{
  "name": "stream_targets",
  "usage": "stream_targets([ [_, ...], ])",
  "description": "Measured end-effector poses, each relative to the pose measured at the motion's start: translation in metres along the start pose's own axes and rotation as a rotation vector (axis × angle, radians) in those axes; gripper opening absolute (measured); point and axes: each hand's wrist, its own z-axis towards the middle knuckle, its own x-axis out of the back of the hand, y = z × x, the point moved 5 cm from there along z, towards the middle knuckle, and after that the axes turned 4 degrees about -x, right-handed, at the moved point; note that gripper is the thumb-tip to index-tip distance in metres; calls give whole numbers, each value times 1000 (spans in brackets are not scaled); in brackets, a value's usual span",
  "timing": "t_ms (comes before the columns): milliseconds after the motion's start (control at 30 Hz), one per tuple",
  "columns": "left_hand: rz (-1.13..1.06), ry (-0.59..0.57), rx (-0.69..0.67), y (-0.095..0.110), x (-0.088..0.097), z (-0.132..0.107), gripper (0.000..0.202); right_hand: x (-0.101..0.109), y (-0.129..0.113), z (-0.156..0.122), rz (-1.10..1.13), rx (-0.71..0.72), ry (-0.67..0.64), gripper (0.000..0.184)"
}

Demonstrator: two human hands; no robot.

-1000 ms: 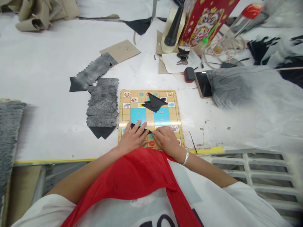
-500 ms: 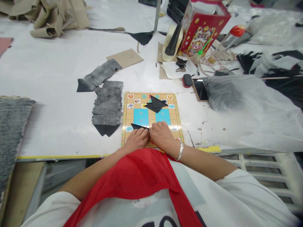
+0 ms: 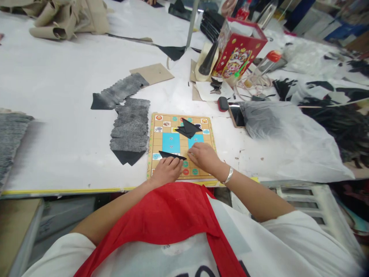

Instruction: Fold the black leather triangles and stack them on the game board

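Note:
A printed game board (image 3: 161, 132) with tan and blue squares lies on the white table near its front edge. My left hand (image 3: 167, 171) rests on the board's near part, fingers curled down on a thin folded black piece (image 3: 172, 155). My right hand (image 3: 203, 157) lies beside it on the board, fingers bent, just right of the black piece's tip; nothing shows in its grip. A small pile of folded black triangles (image 3: 188, 128) sits at the board's far side.
Overlapping grey felt pieces with black tips (image 3: 128, 129) lie left of the board. A red printed box (image 3: 236, 50), a phone (image 3: 235, 115), a plastic bag (image 3: 288, 138), cables and beige cloth (image 3: 63, 19) lie farther back. A metal grate (image 3: 311, 200) is at lower right.
The view has swung right and back. My right hand has slid right and forward, away from the left hand, off the black piece's tip. The left hand stays on the piece.

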Motion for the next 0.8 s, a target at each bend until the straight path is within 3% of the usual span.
stream_targets([
  [233, -35, -5, 46, -1, 0, -2, 31, -20, -38, -10, -137, 161, 29, 16],
  [600, -52, -64, 65, -1, -3, 0, 34, -15, -29, 17, -151, 261, -26, 17],
  [800, -38, -33, 68, 0, -3, -3, 37, -12, 17, 20, 220, -44, 16, 25],
])
